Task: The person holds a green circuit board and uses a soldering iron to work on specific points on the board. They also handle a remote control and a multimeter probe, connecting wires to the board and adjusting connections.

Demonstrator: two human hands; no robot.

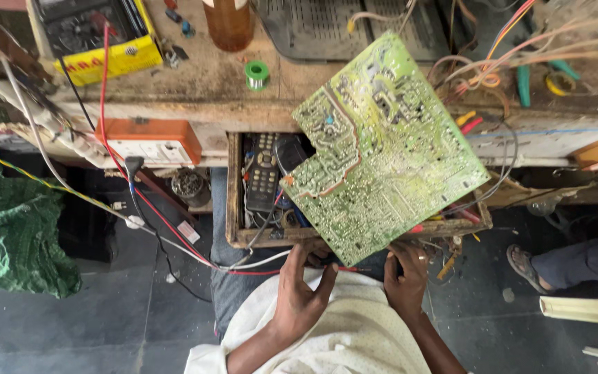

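Big green circuit board (382,149), solder side up, held tilted just above both hands, its lower corner down between them. Roughly square w/ a notch cut in its left edge; surface dense w/ pale traces and shiny solder dots, one reddish line snaking across.

Left hand (301,294): fingers spread and bent, tips up at the board's bottom edge; can't tell if it really grips or only touches. Right hand (405,277): fingers curled under the board's lower right edge, ring on one finger; the grip itself is hidden by the board.

Behind the board, just above the hands, an open wooden drawer (235,208), rough and worn, holding a black remote control (264,173) w/ rows of buttons plus tangled wires. Red wire (167,225) runs from upper left down toward the left hand. Farther up-left: orange box (150,142) on the bench edge, yellow multimeter (95,34), small green solder spool (257,74). Below the hands, cream cloth (340,332) over the lap. Far right of the right hand, another person's sandalled foot (526,266) on dark floor.
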